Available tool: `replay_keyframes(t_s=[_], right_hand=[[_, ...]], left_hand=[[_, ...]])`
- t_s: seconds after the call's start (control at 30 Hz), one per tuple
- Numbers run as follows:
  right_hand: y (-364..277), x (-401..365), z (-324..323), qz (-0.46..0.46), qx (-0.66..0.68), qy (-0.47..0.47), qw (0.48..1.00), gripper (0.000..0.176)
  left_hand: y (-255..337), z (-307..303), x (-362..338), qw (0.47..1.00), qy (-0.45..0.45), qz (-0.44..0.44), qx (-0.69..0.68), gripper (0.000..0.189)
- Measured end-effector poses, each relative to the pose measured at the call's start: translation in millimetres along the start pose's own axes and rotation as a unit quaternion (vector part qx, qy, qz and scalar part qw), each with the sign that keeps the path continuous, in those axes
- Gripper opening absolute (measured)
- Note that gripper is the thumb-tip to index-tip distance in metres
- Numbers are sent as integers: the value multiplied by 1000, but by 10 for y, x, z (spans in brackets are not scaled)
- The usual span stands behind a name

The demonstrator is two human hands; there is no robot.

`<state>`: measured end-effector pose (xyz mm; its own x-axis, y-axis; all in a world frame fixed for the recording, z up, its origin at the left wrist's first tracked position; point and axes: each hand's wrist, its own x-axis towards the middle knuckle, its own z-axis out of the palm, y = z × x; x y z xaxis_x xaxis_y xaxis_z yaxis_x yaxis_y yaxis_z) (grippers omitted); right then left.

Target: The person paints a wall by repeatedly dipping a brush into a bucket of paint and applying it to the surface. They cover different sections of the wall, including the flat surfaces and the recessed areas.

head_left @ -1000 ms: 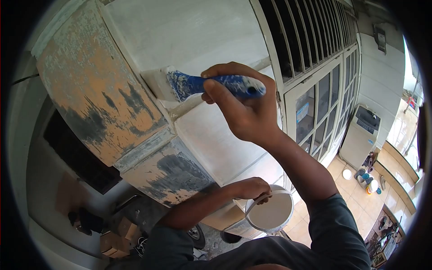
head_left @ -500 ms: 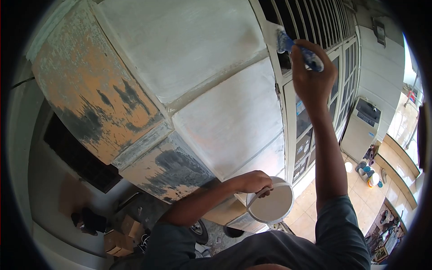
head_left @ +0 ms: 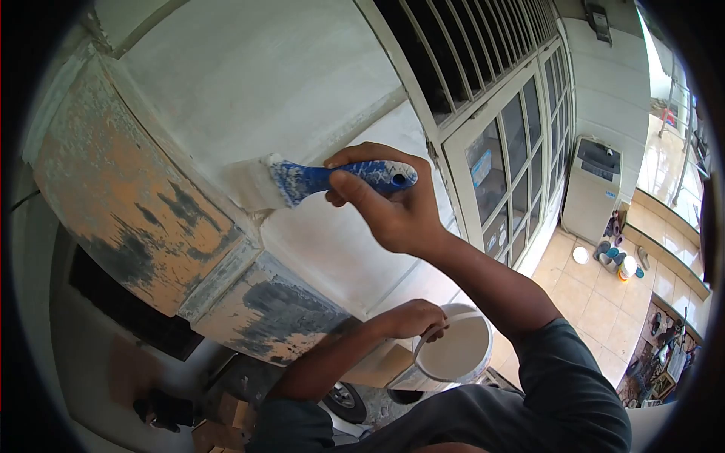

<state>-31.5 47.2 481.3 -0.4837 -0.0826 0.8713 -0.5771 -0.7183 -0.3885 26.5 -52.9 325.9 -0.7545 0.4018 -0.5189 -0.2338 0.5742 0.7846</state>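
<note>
My right hand (head_left: 393, 196) is closed around the blue, paint-spattered handle of a wide paintbrush (head_left: 302, 181). The pale bristles point left and lie at the pale groove between the wall panels, near the corner of the white panel (head_left: 332, 234). My left hand (head_left: 418, 319) grips the rim and handle area of a white bucket (head_left: 455, 347), low at the centre. The bucket is tilted toward me, and whitish paint shows inside it.
Left of the brush is a wall section (head_left: 136, 204) with worn orange and grey patches. At the right are a barred window (head_left: 453, 53), glazed doors (head_left: 506, 166), a washing machine (head_left: 591, 189) and shoes on the tiles. A person (head_left: 166, 410) is at the lower left.
My right hand has swung the brush left and down, from beside the window bars to the wall panels. My left hand still holds the bucket. The view has shifted slightly.
</note>
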Motion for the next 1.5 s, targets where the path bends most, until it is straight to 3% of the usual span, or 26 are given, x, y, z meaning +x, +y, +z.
replay_keyframes(t_s=[0.07, 0.13, 0.2, 0.37, 0.47, 0.5, 0.6, 0.77, 0.87, 0.97, 1.13, 1.33, 1.5], right_hand=[[179, 117, -230, -43, -104, -14, 994, 13], [322, 259, -509, 6, -92, 49, 995, 14], [323, 411, -815, -32, -133, 87, 987, 17], [211, 694, -1332, -90, -309, 221, 921, 13], [132, 768, -1275, -209, -377, 213, 877, 11], [67, 748, -1126, -195, -388, 204, 877, 9], [170, 726, -660, -270, -390, 95, 875, 13], [-132, 410, 226, -237, -208, -67, 947, 15], [-239, 470, 343, -229, -137, -71, 961, 14], [-283, 573, 358, -124, 7, -29, 992, 12], [83, 845, -85, -69, -79, -2, 994, 16], [119, 1285, -1095, -145, -258, 171, 940, 14], [-105, 1339, -1151, -217, -377, 191, 880, 12]], left_hand=[[-10, -5, -17, 1000, 2, -3, -5, 29], [-20, -17, -38, 1000, 0, 2, -19, 30], [-27, -41, -30, 999, -2, -10, -49, 30], [-53, -27, -15, 996, -6, -8, -88, 30], [-33, -34, 18, 999, -9, 8, -53, 29], [-30, -31, 15, 998, -9, 10, -56, 29], [-35, -15, 12, 998, 3, 3, -69, 29], [-27, -9, 43, 1000, 20, -6, -22, 28], [-54, -14, 17, 1000, 16, -1, -7, 28], [-21, -9, 4, 1000, 18, -8, -24, 28], [-40, -6, -15, 997, 7, -20, -76, 29], [-40, 15, -12, 998, 4, -11, -57, 30], [-78, 8, 55, 999, -7, 2, -50, 29]])
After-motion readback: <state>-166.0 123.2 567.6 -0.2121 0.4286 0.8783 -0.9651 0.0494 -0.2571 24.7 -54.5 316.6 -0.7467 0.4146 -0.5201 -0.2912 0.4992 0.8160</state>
